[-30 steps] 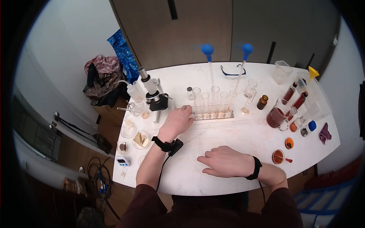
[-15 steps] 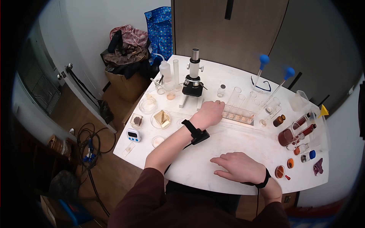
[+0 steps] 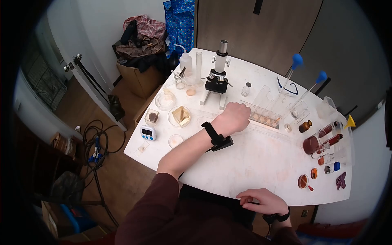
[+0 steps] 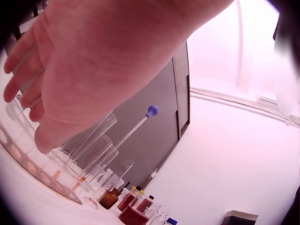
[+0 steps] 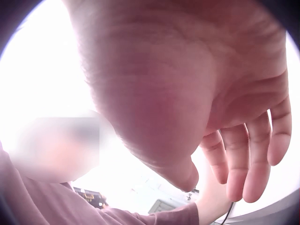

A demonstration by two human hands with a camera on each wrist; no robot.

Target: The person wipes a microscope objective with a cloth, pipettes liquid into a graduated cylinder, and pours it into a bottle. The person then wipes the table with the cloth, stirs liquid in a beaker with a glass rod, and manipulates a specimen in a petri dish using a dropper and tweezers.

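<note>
My left hand (image 3: 232,117) is at the left end of a clear test tube rack (image 3: 276,126), covering that end in the head view. The left wrist view shows its fingers (image 4: 24,75) loosely extended, with the thumb low beside the rack. Several glass test tubes (image 4: 99,151) stand tilted in this view, just beyond the thumb. Over the table's near edge is my right hand (image 3: 264,201), holding nothing. Its fingers (image 5: 257,161) hang relaxed and slightly bent in the right wrist view.
A microscope (image 3: 217,83) stands behind my left hand. Along the left are petri dishes (image 3: 179,122) and a timer (image 3: 148,133). Blue-bulbed droppers (image 3: 297,61) rise behind the rack. To the right stand a brown bottle (image 3: 304,127), a beaker of dark red liquid (image 3: 311,145) and a purple cloth (image 3: 341,181).
The head view has turned left, so the table appears shifted right. My left hand stays by the rack's left end. My right hand has drawn back to the table's near edge.
</note>
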